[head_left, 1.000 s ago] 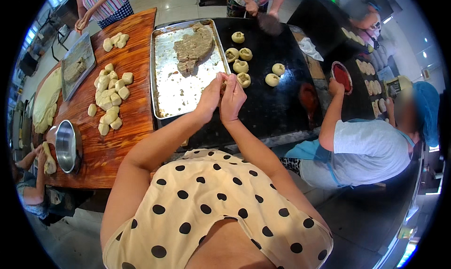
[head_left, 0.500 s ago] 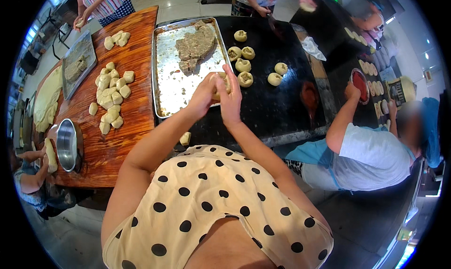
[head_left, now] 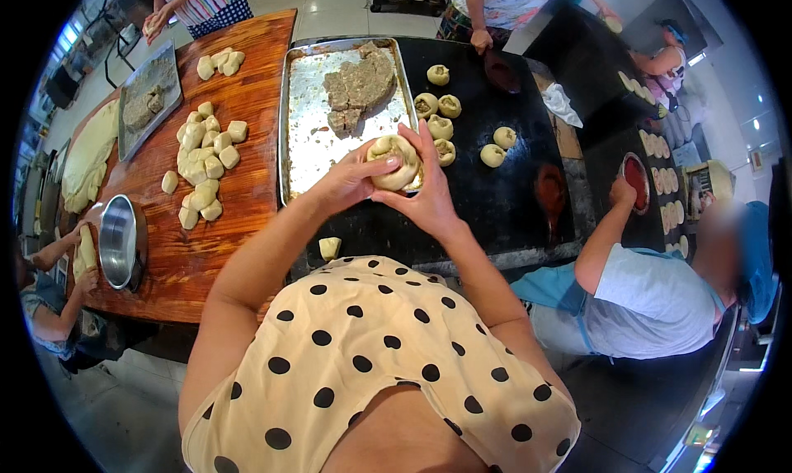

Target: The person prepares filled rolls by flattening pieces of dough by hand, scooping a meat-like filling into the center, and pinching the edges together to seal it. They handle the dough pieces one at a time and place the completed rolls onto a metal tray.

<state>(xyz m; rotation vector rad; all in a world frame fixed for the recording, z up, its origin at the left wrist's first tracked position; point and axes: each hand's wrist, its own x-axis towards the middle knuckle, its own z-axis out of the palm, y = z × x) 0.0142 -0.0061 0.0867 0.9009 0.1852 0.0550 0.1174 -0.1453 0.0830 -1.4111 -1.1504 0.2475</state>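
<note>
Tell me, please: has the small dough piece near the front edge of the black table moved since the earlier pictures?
Cannot tell. The small dough piece lies near the front edge of the black table now, as half a second ago, but the head camera itself shifted.

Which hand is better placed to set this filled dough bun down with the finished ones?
Right hand: it grips the bun on the side nearest the finished buns; left hand is over the tray.

You get bright, even light; glare whitens the metal tray (head_left: 330,134) beyond your hands; edges bend into black.
</note>
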